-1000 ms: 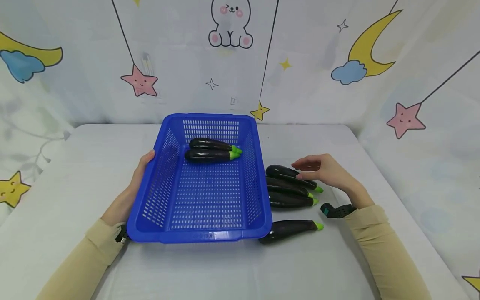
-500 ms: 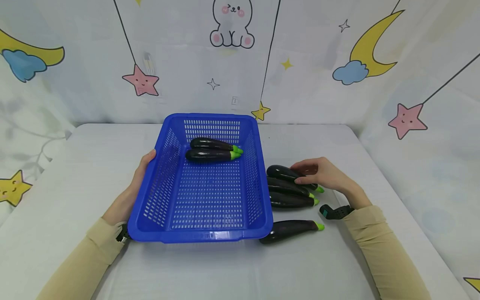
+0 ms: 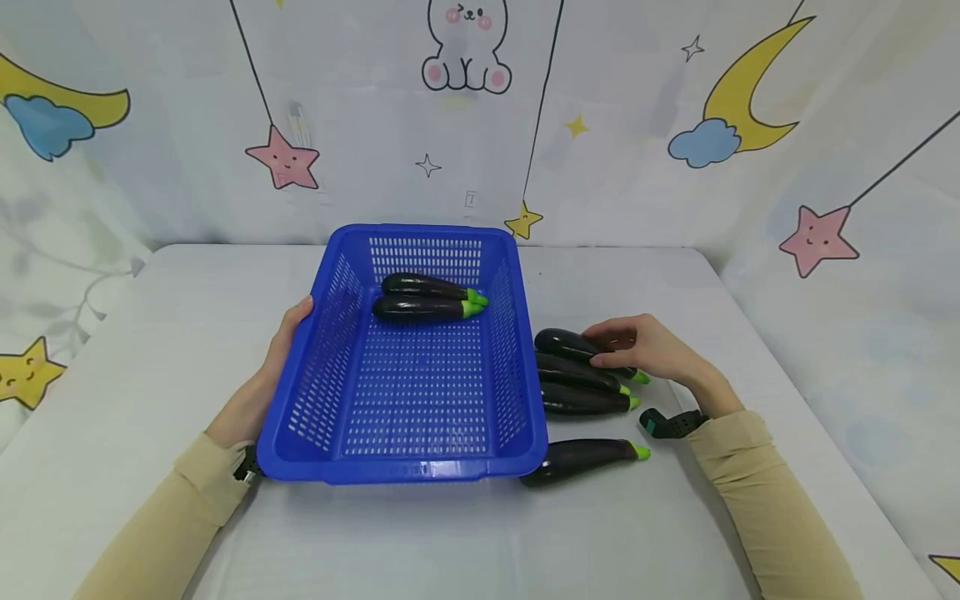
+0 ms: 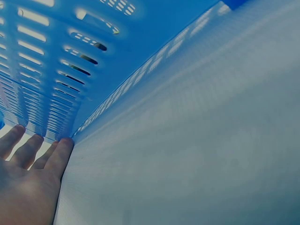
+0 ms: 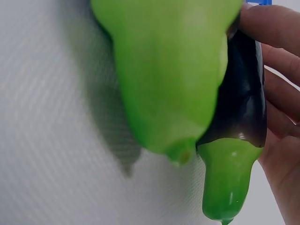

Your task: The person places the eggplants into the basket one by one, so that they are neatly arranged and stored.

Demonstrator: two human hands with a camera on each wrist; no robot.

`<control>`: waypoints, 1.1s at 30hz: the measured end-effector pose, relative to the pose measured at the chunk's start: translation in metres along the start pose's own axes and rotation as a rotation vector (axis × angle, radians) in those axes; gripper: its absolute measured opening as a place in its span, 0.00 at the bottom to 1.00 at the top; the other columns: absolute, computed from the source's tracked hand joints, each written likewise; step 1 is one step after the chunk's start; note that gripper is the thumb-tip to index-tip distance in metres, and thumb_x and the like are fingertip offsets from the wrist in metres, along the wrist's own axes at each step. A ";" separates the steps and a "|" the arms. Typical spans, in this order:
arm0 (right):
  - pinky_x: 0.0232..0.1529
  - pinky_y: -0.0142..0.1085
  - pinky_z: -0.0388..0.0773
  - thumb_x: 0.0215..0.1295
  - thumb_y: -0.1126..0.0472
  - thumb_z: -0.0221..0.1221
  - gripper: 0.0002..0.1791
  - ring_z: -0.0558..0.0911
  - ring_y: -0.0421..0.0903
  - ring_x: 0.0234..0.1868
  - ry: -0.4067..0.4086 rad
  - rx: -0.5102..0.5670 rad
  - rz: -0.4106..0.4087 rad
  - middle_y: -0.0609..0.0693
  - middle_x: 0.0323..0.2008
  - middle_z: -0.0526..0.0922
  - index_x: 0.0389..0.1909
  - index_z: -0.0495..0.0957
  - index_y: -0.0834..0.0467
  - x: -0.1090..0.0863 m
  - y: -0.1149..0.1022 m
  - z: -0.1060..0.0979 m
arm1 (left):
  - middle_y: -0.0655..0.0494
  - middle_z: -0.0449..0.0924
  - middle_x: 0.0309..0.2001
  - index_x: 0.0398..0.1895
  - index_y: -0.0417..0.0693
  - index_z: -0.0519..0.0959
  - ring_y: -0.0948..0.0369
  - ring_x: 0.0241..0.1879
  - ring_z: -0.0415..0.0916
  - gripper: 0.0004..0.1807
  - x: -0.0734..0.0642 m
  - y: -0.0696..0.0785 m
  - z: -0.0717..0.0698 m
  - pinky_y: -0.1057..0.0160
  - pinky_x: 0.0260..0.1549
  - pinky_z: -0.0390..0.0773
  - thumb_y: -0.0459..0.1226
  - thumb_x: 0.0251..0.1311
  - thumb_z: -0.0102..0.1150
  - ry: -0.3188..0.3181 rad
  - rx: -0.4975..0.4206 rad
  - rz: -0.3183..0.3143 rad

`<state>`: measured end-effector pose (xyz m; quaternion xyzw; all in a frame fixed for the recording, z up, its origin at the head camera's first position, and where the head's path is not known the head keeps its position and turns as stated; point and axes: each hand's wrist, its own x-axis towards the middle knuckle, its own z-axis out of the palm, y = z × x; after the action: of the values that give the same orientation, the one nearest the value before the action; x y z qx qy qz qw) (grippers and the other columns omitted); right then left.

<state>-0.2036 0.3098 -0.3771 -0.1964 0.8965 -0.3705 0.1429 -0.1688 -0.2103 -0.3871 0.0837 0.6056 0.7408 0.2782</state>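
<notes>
A blue perforated plastic basket (image 3: 405,471) sits at mid-table with two dark eggplants (image 3: 420,308) lying side by side at its far end. My left hand (image 3: 258,375) is at the basket's left side; in the left wrist view its extended fingers (image 4: 61,154) touch the outer wall. To the basket's right, my right hand (image 3: 652,350) pinches the farthest eggplant (image 3: 558,342) of a row between thumb and fingers. In the right wrist view, fingers lie along that eggplant (image 5: 241,93), with another eggplant's green stem end (image 5: 168,75) close to the camera.
Two more eggplants (image 3: 588,399) lie against the held one, their left ends hidden by the basket. A separate eggplant (image 3: 585,458) lies nearer, partly behind the basket's corner. A white cloth covers the table (image 3: 420,550); a printed curtain (image 3: 600,167) hangs behind.
My right hand has lowered slightly and its thumb and fingers have closed onto the farthest eggplant. My left hand and the basket have stayed in place.
</notes>
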 end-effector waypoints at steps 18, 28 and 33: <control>0.51 0.30 0.77 0.62 0.53 0.69 0.25 0.82 0.51 0.54 -0.010 0.005 -0.002 0.54 0.55 0.83 0.59 0.79 0.56 0.001 0.001 0.000 | 0.50 0.60 0.64 0.81 0.61 0.33 0.58 0.54 0.68 0.46 -0.001 0.000 0.000 0.55 0.49 0.74 0.70 0.67 0.22 -0.003 -0.028 -0.008; 0.51 0.30 0.77 0.61 0.54 0.70 0.25 0.83 0.51 0.54 -0.004 0.009 -0.004 0.54 0.55 0.83 0.58 0.80 0.56 0.001 0.001 0.001 | 0.48 0.58 0.65 0.81 0.60 0.32 0.57 0.56 0.66 0.45 0.000 0.000 0.000 0.54 0.51 0.73 0.69 0.67 0.21 0.005 0.001 0.015; 0.53 0.32 0.77 0.61 0.56 0.70 0.25 0.82 0.51 0.55 0.000 -0.001 -0.014 0.54 0.56 0.83 0.59 0.79 0.57 0.002 -0.002 0.002 | 0.49 0.58 0.65 0.81 0.59 0.32 0.56 0.57 0.66 0.45 -0.001 0.001 0.001 0.53 0.52 0.72 0.68 0.68 0.20 0.002 0.002 0.019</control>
<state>-0.2040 0.3067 -0.3771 -0.2029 0.8952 -0.3710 0.1404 -0.1678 -0.2104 -0.3861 0.0889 0.6058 0.7429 0.2704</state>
